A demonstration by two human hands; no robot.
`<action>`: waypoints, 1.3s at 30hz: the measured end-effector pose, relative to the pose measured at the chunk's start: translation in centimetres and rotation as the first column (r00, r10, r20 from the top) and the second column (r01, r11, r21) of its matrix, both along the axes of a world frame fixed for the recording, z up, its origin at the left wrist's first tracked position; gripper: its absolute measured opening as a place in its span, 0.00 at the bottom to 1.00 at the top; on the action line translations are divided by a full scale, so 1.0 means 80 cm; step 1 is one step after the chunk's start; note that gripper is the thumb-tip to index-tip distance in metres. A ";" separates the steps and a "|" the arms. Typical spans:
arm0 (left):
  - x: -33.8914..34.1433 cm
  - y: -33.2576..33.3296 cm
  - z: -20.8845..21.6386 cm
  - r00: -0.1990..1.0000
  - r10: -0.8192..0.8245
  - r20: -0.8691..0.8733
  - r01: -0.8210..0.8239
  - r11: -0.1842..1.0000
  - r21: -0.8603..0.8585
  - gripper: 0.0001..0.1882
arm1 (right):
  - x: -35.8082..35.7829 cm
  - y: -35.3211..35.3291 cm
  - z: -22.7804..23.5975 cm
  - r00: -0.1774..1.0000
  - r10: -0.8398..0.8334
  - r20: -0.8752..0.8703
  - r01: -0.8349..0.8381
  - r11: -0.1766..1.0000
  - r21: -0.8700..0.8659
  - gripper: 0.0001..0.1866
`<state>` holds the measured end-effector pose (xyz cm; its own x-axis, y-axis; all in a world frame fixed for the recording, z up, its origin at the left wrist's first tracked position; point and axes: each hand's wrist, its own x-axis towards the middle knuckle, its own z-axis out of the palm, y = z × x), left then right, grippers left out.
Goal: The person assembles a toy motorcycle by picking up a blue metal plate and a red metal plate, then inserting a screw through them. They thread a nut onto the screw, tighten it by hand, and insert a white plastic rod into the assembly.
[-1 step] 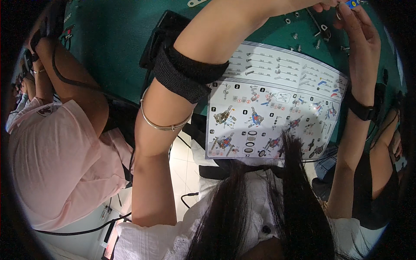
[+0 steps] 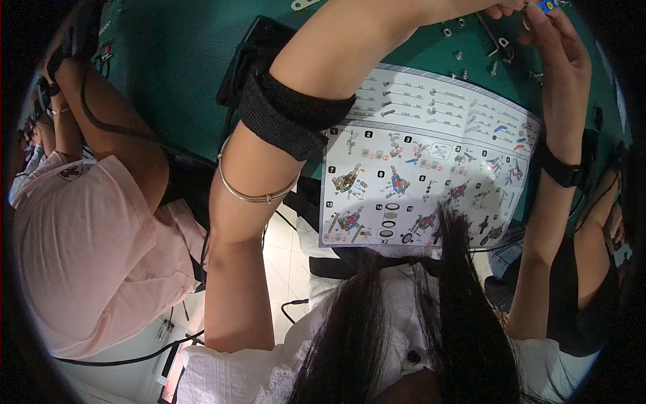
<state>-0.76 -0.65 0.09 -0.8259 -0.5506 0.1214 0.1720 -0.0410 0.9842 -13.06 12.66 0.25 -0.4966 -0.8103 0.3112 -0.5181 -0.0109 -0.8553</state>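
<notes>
Green counter, seen from above, with pale floor tiles below its near edge.

Item: one small blue part, at the very top rim of the view, pinched at the tips of both hands. The right hand reaches up from the right, its fingers closed narrowly around the part's lower side. The left hand is mostly cut off by the rim; only its fingertips show, touching the part from the left, and how tightly they close cannot be told.

Item: one printed instruction sheet with assembly diagrams, flat on the counter under the left forearm.

Item: loose small screws and nuts, several, scattered above the sheet; exact count unclear.

Worn: one black forearm band, one thin metal bangle, one black wrist strap.

Adjacent: one other person in a pink top, at left.
</notes>
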 end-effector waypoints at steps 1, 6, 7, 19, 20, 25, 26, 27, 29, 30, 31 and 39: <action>0.001 0.000 0.003 1.000 -0.002 0.001 0.002 1.000 0.001 0.08 | 0.004 -0.001 0.003 1.000 -0.002 0.001 0.002 1.000 0.001 0.08; 0.002 0.003 0.014 0.993 0.027 0.118 -0.026 1.000 -0.008 0.08 | -0.012 0.002 0.004 0.991 0.103 0.080 -0.108 0.992 0.059 0.09; 0.001 0.003 0.012 0.993 0.026 0.119 -0.025 1.000 -0.008 0.08 | -0.011 0.003 0.004 0.992 0.102 0.081 -0.106 0.993 0.059 0.09; -0.006 0.005 0.009 0.995 0.010 0.102 -0.018 0.997 0.076 0.07 | -0.007 0.003 0.006 0.982 0.164 0.095 -0.168 0.985 0.034 0.10; -0.004 0.003 0.005 0.996 0.009 0.084 -0.015 0.997 0.075 0.08 | -0.001 0.001 0.009 0.985 0.163 0.063 -0.164 0.986 0.024 0.10; -0.007 -0.001 -0.010 0.995 -0.058 -0.084 0.065 0.994 0.085 0.09 | -0.005 0.000 -0.004 0.992 0.100 0.073 -0.099 0.995 -0.014 0.10; -0.014 0.004 -0.011 0.999 -0.046 -0.010 0.046 0.996 0.077 0.09 | -0.006 0.006 0.000 0.991 0.122 0.048 -0.123 0.992 0.013 0.10; -0.012 0.005 -0.005 0.997 -0.012 0.072 0.008 0.999 0.054 0.09 | -0.004 0.005 0.006 0.986 0.165 0.030 -0.166 0.986 0.028 0.10; -0.011 0.004 -0.008 0.999 -0.012 0.043 0.009 0.999 0.052 0.09 | 0.000 0.001 0.011 0.990 0.133 0.045 -0.136 0.989 0.060 0.09; -0.012 0.003 -0.010 1.000 -0.020 0.009 0.020 0.998 0.056 0.10 | 0.001 0.000 0.012 0.994 0.093 0.054 -0.098 0.990 0.099 0.09; -0.012 0.002 -0.012 1.000 -0.021 0.009 0.020 0.998 0.055 0.10 | -0.001 0.001 0.011 0.994 0.092 0.054 -0.097 0.990 0.099 0.09; 0.005 0.010 0.022 0.983 0.068 0.171 -0.050 0.993 -0.103 0.10 | -0.004 0.001 0.004 0.992 0.123 0.032 -0.123 0.992 0.009 0.09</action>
<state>-0.39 0.12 1.86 -0.8054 -0.5917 0.0344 -0.0031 0.0622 0.9981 -13.41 12.72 0.60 -0.4022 -0.8691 0.2878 -0.4860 -0.0637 -0.8717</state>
